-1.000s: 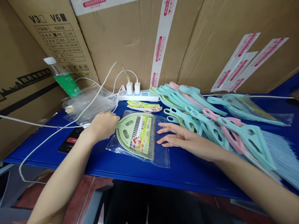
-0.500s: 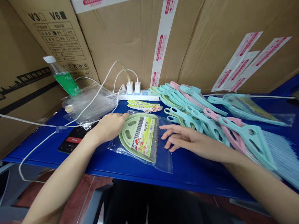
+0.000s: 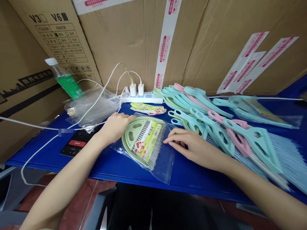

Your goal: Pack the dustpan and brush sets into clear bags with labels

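A light green dustpan (image 3: 130, 131) and a grey-bristled brush (image 3: 157, 145) lie together in a clear plastic bag (image 3: 165, 169) on the blue table. A yellow-green printed card (image 3: 150, 140) shows across the brush. My left hand (image 3: 116, 126) is closed at the upper left of this bagged set, its fingertips partly hidden. At the bag's right side, my right hand (image 3: 189, 143) has thumb and fingers drawn together in a pinch on the plastic.
Several dustpans (image 3: 199, 99) and brushes (image 3: 216, 134) in blue, pink and green are heaped right. A bagged set (image 3: 254, 110) lies behind. Spare cards (image 3: 148, 108), a power strip (image 3: 144, 100), plastic bags (image 3: 93, 105), a phone (image 3: 74, 143), cables and a bottle (image 3: 68, 83) stand around.
The bagged set has turned slightly clockwise, its lower end shifting left. My right hand's spread fingers have closed together at the bag's edge. The left hand stays near the same spot.
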The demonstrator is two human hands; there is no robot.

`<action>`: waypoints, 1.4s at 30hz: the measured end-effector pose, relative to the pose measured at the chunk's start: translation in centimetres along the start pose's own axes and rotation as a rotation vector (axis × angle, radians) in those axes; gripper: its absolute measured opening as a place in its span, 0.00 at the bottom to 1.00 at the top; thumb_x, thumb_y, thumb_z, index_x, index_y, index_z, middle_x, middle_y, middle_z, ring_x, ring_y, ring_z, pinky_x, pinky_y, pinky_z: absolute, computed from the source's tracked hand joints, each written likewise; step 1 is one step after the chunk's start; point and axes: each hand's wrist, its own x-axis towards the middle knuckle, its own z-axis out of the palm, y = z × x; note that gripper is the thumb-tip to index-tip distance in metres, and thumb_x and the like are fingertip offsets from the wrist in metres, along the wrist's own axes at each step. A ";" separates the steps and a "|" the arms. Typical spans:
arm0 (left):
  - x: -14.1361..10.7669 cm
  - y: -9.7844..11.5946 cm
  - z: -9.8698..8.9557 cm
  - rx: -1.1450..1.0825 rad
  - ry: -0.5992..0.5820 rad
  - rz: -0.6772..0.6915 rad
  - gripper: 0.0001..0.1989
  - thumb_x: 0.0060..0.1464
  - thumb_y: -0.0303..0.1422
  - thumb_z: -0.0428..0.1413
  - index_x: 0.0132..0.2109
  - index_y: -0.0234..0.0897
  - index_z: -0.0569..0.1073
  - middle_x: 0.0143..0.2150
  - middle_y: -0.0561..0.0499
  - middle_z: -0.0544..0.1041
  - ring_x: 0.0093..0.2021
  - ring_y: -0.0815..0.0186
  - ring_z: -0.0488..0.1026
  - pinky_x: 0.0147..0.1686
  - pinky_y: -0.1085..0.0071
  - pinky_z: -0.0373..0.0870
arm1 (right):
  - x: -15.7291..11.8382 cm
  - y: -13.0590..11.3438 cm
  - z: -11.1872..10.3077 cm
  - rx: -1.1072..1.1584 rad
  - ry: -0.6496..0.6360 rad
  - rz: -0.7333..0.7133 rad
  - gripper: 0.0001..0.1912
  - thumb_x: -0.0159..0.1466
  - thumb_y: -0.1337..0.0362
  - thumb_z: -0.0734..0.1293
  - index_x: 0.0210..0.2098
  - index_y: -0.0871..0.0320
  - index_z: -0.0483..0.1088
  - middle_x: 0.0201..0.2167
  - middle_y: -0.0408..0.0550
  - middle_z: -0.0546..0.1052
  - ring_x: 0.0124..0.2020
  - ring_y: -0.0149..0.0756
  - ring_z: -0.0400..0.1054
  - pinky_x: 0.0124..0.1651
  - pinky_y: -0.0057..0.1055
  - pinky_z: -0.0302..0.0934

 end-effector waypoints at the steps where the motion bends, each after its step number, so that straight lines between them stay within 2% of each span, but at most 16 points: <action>1: 0.1 0.0 0.1 0.034 0.042 -0.017 0.15 0.61 0.25 0.48 0.52 0.38 0.72 0.43 0.46 0.80 0.45 0.55 0.76 0.45 0.59 0.71 | 0.0 0.0 0.0 -0.008 -0.009 -0.004 0.17 0.67 0.65 0.56 0.39 0.57 0.76 0.38 0.51 0.75 0.37 0.37 0.71 0.41 0.36 0.65; 5: 0.1 0.2 0.3 0.100 0.213 -0.069 0.12 0.61 0.26 0.49 0.46 0.34 0.76 0.39 0.42 0.79 0.45 0.52 0.74 0.42 0.59 0.71 | -0.1 0.0 0.0 -0.024 -0.029 0.000 0.17 0.68 0.65 0.56 0.41 0.57 0.76 0.38 0.51 0.74 0.37 0.37 0.71 0.42 0.37 0.66; 8: -0.1 0.7 0.2 -0.008 0.265 0.069 0.13 0.63 0.31 0.48 0.46 0.34 0.76 0.38 0.44 0.78 0.41 0.56 0.75 0.37 0.63 0.71 | -0.1 0.0 0.1 -0.033 -0.040 0.007 0.17 0.68 0.65 0.56 0.43 0.57 0.76 0.37 0.51 0.73 0.37 0.37 0.71 0.42 0.37 0.66; 11: -0.5 1.7 0.2 -0.171 0.206 0.271 0.16 0.65 0.38 0.47 0.48 0.36 0.74 0.39 0.47 0.77 0.36 0.62 0.76 0.32 0.68 0.70 | -0.1 0.0 0.2 -0.039 -0.052 0.012 0.17 0.68 0.65 0.56 0.46 0.56 0.75 0.37 0.50 0.72 0.37 0.37 0.70 0.42 0.38 0.66; 13: -0.9 2.6 0.2 -0.263 0.133 0.359 0.20 0.64 0.44 0.47 0.51 0.36 0.73 0.38 0.48 0.78 0.33 0.62 0.76 0.30 0.69 0.69 | -0.1 -0.1 0.1 -0.042 -0.052 0.008 0.17 0.68 0.65 0.56 0.46 0.55 0.75 0.37 0.50 0.72 0.37 0.38 0.70 0.42 0.39 0.66; 17: -1.6 4.3 0.0 -0.353 0.030 0.417 0.32 0.56 0.55 0.51 0.56 0.34 0.69 0.39 0.45 0.79 0.35 0.57 0.78 0.30 0.66 0.70 | -0.1 -0.1 0.1 -0.044 -0.037 -0.018 0.16 0.68 0.67 0.56 0.46 0.55 0.74 0.37 0.50 0.72 0.37 0.39 0.71 0.42 0.39 0.66; 19: -2.0 4.8 -0.1 -0.352 0.013 0.425 0.36 0.53 0.57 0.53 0.57 0.33 0.68 0.41 0.43 0.79 0.37 0.54 0.78 0.32 0.64 0.71 | 0.0 0.0 0.1 -0.048 -0.027 -0.030 0.16 0.68 0.67 0.56 0.45 0.55 0.74 0.36 0.50 0.73 0.37 0.39 0.71 0.42 0.38 0.67; 24: -2.5 5.5 0.1 -0.302 0.004 0.424 0.30 0.56 0.43 0.54 0.60 0.28 0.65 0.46 0.40 0.78 0.39 0.52 0.78 0.34 0.59 0.74 | 0.0 0.5 0.2 -0.117 0.087 -0.078 0.14 0.67 0.70 0.56 0.40 0.56 0.73 0.36 0.50 0.74 0.37 0.38 0.71 0.41 0.36 0.67; 29: -2.6 5.5 0.0 -0.348 -0.019 0.440 0.27 0.53 0.36 0.53 0.59 0.31 0.66 0.44 0.43 0.79 0.37 0.55 0.78 0.33 0.60 0.74 | 0.0 1.1 0.2 -0.322 0.221 -0.137 0.14 0.67 0.69 0.56 0.44 0.58 0.72 0.40 0.55 0.74 0.46 0.45 0.69 0.47 0.45 0.67; 32: -2.8 5.1 -0.3 -0.372 -0.053 0.480 0.27 0.51 0.34 0.54 0.59 0.33 0.66 0.46 0.44 0.78 0.39 0.55 0.78 0.35 0.62 0.73 | 0.0 1.3 0.1 -0.393 0.190 -0.149 0.16 0.67 0.70 0.55 0.49 0.56 0.71 0.47 0.55 0.75 0.51 0.46 0.68 0.51 0.49 0.66; 35: -2.9 4.5 -0.5 -0.411 -0.093 0.543 0.27 0.51 0.33 0.54 0.60 0.36 0.66 0.49 0.44 0.77 0.43 0.56 0.77 0.39 0.65 0.73 | -0.1 1.5 0.0 -0.437 0.123 -0.172 0.17 0.67 0.70 0.55 0.49 0.54 0.72 0.48 0.51 0.77 0.50 0.45 0.69 0.51 0.48 0.67; 38: -3.0 3.9 -0.6 -0.439 -0.127 0.602 0.29 0.52 0.32 0.55 0.62 0.35 0.65 0.51 0.43 0.76 0.46 0.56 0.76 0.42 0.65 0.72 | -0.2 1.5 -0.1 -0.464 0.098 -0.171 0.18 0.67 0.71 0.54 0.47 0.56 0.72 0.46 0.52 0.77 0.45 0.42 0.72 0.44 0.41 0.70; 42: -3.0 3.5 -0.8 -0.448 -0.150 0.638 0.30 0.51 0.31 0.56 0.62 0.36 0.66 0.49 0.43 0.77 0.44 0.57 0.76 0.42 0.65 0.71 | -0.3 1.3 -0.3 -0.488 0.057 -0.154 0.18 0.68 0.70 0.52 0.43 0.57 0.72 0.41 0.52 0.77 0.36 0.39 0.73 0.34 0.35 0.68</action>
